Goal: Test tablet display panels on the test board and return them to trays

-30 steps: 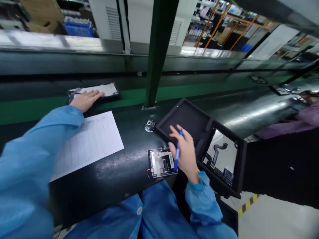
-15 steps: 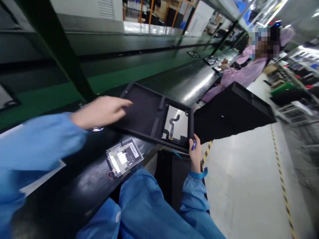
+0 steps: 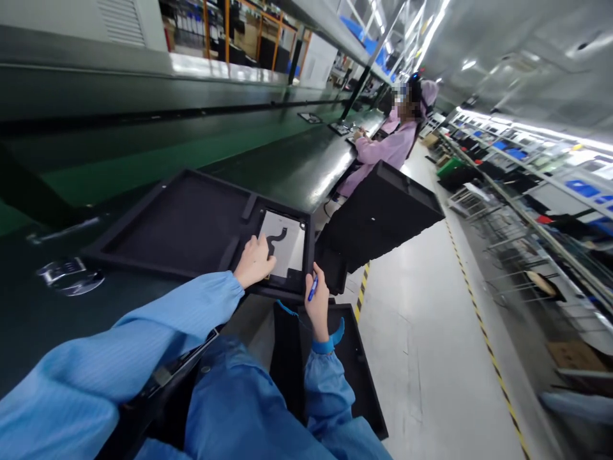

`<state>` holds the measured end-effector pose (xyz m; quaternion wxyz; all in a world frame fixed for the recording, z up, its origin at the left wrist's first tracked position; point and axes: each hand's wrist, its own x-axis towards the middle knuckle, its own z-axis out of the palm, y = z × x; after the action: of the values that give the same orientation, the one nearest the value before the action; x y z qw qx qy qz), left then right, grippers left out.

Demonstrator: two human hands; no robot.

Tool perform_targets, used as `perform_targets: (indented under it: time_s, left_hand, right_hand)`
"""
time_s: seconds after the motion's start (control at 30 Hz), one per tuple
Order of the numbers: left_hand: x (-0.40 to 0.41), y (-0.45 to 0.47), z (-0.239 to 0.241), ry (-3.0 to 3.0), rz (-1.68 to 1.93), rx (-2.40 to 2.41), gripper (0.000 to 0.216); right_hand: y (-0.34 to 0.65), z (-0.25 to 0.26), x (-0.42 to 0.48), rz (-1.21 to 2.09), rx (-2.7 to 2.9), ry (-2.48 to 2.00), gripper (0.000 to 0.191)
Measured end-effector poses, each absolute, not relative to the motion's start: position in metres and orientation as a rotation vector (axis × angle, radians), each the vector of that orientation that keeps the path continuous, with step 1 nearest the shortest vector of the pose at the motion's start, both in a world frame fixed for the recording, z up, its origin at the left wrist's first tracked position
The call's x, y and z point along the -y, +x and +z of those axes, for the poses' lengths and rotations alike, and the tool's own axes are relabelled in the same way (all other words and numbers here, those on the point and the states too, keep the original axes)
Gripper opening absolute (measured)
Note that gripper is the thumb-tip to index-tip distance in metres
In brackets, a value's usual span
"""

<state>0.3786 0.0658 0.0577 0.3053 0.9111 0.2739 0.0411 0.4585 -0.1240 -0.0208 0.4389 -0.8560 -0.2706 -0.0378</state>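
The left hand [image 3: 255,260] rests fingers-down on the panel [image 3: 287,250] in the tray's [image 3: 182,220] right compartment, long axis pointing away. The right hand [image 3: 317,303] grips the tray's near edge, holding a pen [image 3: 312,291].

tray [image 3: 191,220]: black | pen [image 3: 312,289]: blue | sleeves [image 3: 191,313]: light blue | panel [image 3: 287,246]: seemingly pale grey | floor tape [image 3: 479,319]: yellow-black stripes
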Motion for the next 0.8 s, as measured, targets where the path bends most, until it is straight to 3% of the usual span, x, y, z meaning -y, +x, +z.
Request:
perform_targets:
  time_s: [0.13, 0.37, 0.63, 0.8]
  left_hand:
    - [-0.083, 0.382, 0.063, 2.190, 0.136, -0.847, 0.045]
    - [-0.078, 0.393, 0.074, 1.972, 0.184, -0.836, 0.045]
    - [-0.080, 0.388, 0.084, 2.238, 0.278, -0.752, 0.055]
    - [-0.069, 0.385, 0.072, 2.281, 0.036, -0.655, 0.025]
  right_hand:
    - [0.456, -0.022, 0.125, -0.082, 0.657, -2.122, 0.051]
    - [0.456, -0.020, 0.123, -0.058, 0.665, -2.116, 0.052]
    - [0.455, -0.020, 0.113, -0.062, 0.735, -2.051, 0.052]
    - [0.458, -0.019, 0.112, -0.046, 0.727, -2.058, 0.055]
